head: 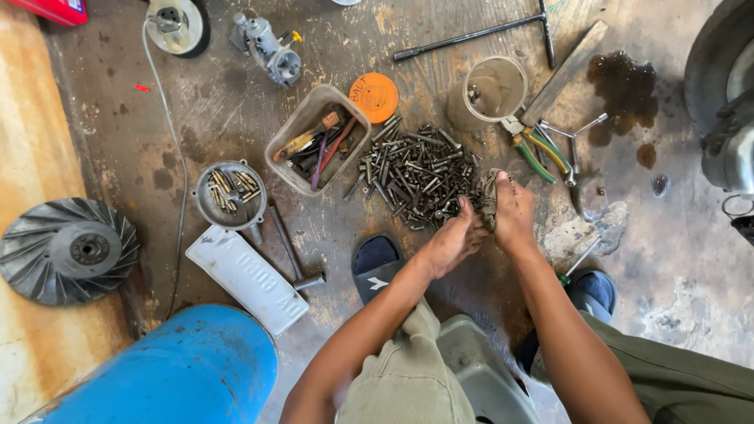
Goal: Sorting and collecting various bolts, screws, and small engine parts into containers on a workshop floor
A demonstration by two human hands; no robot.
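Both hands were down at the near edge of the bolt pile [416, 177], a dark heap of bolts and screws spread on the stained concrete floor [236, 102]. Left hand [454, 239] lay fingers-down on the pile's edge, touching the bolts; fingers curled, but couldn't tell if anything was actually pinched. Right hand [514, 213] was closed around a grimy rag [488, 196], which sat bunched between the two hands and against the pile. Just left of the pile: clear plastic tub [314, 141] with hand tools in it, orange lid [373, 97] beside its far corner. Further left, round metal cover [230, 195] holding a few brass-coloured screws, then a white plate [247, 276] and a short socket handle [290, 251] near it. Right of the pile: green-handled pliers [538, 153], clear round container [493, 89], flat metal bar [565, 72]. T-handle wrench [487, 33] at the far side, carburettor [269, 49] top left, finned fan wheel [69, 250] far left, blue drum [181, 369] bottom left. Person was wearing slides [377, 263], one just behind the left hand.
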